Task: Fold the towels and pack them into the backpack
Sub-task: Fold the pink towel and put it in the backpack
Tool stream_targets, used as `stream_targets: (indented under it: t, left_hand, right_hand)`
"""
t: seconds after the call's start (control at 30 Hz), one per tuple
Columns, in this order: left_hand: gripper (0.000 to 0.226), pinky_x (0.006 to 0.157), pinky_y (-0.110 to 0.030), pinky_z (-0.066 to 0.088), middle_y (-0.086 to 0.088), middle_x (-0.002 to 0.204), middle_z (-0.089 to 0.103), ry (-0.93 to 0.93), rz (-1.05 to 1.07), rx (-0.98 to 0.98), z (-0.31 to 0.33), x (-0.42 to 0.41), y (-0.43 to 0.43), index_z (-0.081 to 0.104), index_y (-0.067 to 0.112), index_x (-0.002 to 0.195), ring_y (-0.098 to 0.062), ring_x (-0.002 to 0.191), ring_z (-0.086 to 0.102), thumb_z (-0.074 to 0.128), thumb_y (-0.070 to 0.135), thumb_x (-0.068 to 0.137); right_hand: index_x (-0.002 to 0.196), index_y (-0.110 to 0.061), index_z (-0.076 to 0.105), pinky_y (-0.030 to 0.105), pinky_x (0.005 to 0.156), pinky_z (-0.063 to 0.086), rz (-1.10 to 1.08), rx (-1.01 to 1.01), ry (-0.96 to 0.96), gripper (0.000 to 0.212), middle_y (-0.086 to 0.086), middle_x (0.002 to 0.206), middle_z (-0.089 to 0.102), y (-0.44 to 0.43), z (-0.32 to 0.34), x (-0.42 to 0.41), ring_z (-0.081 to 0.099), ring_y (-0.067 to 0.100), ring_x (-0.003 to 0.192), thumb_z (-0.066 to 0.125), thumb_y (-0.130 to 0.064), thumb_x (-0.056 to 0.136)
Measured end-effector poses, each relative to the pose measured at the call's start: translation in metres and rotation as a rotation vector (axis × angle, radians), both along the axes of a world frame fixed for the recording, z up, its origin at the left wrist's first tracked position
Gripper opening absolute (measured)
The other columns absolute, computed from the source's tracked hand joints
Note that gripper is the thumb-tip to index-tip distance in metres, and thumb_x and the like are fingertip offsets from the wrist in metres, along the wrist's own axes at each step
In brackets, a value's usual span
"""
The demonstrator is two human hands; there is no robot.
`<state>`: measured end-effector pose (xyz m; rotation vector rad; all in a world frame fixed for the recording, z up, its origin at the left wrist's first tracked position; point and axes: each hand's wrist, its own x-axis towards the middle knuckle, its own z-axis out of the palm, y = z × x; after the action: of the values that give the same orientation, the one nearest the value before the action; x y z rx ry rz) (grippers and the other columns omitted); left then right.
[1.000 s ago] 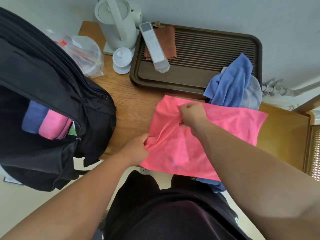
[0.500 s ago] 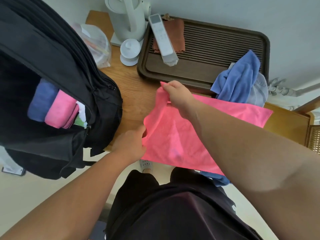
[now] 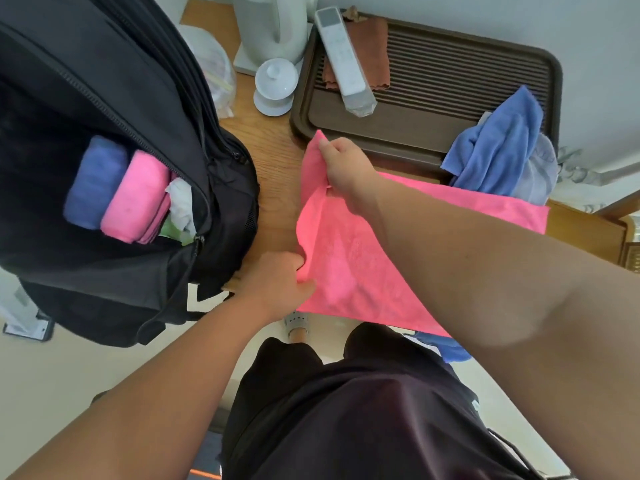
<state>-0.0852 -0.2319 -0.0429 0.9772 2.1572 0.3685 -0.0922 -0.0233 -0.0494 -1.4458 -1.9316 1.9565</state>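
A pink towel [image 3: 349, 258] lies spread over the wooden table [image 3: 273, 168], its near edge hanging over the front. My right hand [image 3: 343, 168] pinches its far left corner and holds it raised. My left hand [image 3: 280, 282] grips the near left edge of the same towel. The open black backpack [image 3: 114, 168] sits at the left, with a rolled blue towel [image 3: 95, 185] and a rolled pink towel [image 3: 138, 195] inside. A crumpled blue towel [image 3: 502, 143] lies on the right end of the tray. Another blue cloth [image 3: 450, 348] shows below the pink towel's near edge.
A dark slatted tray [image 3: 450, 64] stands at the back with a white remote [image 3: 343, 60] and a brown cloth [image 3: 375, 39] on it. A white kettle [image 3: 273, 26], a lidded white cup [image 3: 275, 86] and a clear plastic bag [image 3: 214, 71] stand behind the backpack.
My right hand has carried the towel's corner from the middle towards the far left. My left hand keeps its hold on the near left edge.
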Motion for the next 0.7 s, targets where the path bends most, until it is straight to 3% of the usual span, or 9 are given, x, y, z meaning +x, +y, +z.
stream_targets:
  t: [0.07, 0.2, 0.3, 0.43, 0.53, 0.6, 0.7]
  left_hand:
    - [0.038, 0.053, -0.036, 0.03, -0.009, 0.062, 0.042, -0.157, -0.023, 0.013, 0.002, 0.006, 0.012, 0.04, 0.006, 0.062, -0.017, 0.056, 0.036, 0.068, 0.021, 0.084]
    - [0.026, 0.059, -0.043, 0.055, -0.02, 0.072, 0.067, -0.388, -0.046, -0.027, 0.003, 0.026, 0.038, 0.06, -0.007, 0.081, -0.025, 0.06, 0.064, 0.067, 0.018, 0.08]
    - [0.025, 0.056, -0.044, 0.049, -0.013, 0.064, 0.06, -0.405, -0.114, -0.042, 0.004, 0.045, 0.061, 0.055, -0.003, 0.073, -0.026, 0.057, 0.058, 0.066, 0.017, 0.081]
    - [0.025, 0.048, -0.023, 0.033, -0.001, 0.061, 0.048, -0.386, -0.225, -0.057, 0.004, 0.082, 0.092, 0.046, 0.012, 0.066, -0.014, 0.054, 0.043, 0.065, 0.013, 0.082]
    - [0.025, 0.052, -0.028, 0.041, -0.001, 0.062, 0.055, -0.402, -0.299, -0.086, -0.001, 0.109, 0.111, 0.047, 0.012, 0.064, -0.014, 0.056, 0.051, 0.063, 0.011, 0.083]
    - [0.026, 0.055, -0.036, 0.047, -0.003, 0.065, 0.058, -0.424, -0.311, -0.098, -0.003, 0.125, 0.121, 0.046, 0.012, 0.064, -0.017, 0.058, 0.056, 0.062, 0.009, 0.083]
    - [0.032, 0.053, -0.033, 0.036, -0.001, 0.063, 0.046, -0.374, -0.322, -0.084, -0.007, 0.147, 0.134, 0.038, 0.014, 0.063, -0.018, 0.057, 0.044, 0.062, 0.009, 0.083]
  right_hand:
    - [0.093, -0.017, 0.056, 0.037, 0.065, 0.048, -0.081, 0.046, -0.039, 0.037, 0.002, 0.083, 0.058, 0.015, -0.002, 0.016, 0.054, 0.02, 0.075, 0.047, -0.052, 0.099]
    - [0.084, -0.019, 0.054, 0.033, 0.062, 0.044, -0.177, 0.138, -0.081, 0.032, -0.001, 0.076, 0.053, 0.047, -0.005, 0.055, 0.05, 0.017, 0.068, 0.049, -0.046, 0.1]
    - [0.081, -0.019, 0.051, 0.028, 0.058, 0.041, -0.203, 0.149, -0.082, 0.031, -0.003, 0.07, 0.05, 0.064, -0.006, 0.087, 0.046, 0.014, 0.061, 0.051, -0.043, 0.101]
    - [0.075, -0.021, 0.044, 0.023, 0.051, 0.036, -0.211, 0.122, -0.06, 0.033, -0.004, 0.058, 0.044, 0.081, -0.011, 0.129, 0.041, 0.011, 0.047, 0.053, -0.041, 0.1]
    - [0.075, -0.021, 0.045, 0.03, 0.058, 0.042, -0.246, 0.127, -0.049, 0.033, -0.002, 0.06, 0.046, 0.094, -0.013, 0.155, 0.043, 0.016, 0.053, 0.053, -0.044, 0.098]
    - [0.072, -0.022, 0.042, 0.027, 0.052, 0.038, -0.275, 0.147, -0.052, 0.037, -0.001, 0.06, 0.043, 0.101, -0.012, 0.171, 0.041, 0.015, 0.052, 0.053, -0.045, 0.099]
    - [0.071, -0.022, 0.04, 0.025, 0.047, 0.033, -0.304, 0.15, -0.036, 0.04, -0.002, 0.061, 0.042, 0.111, -0.013, 0.192, 0.039, 0.013, 0.05, 0.052, -0.047, 0.099]
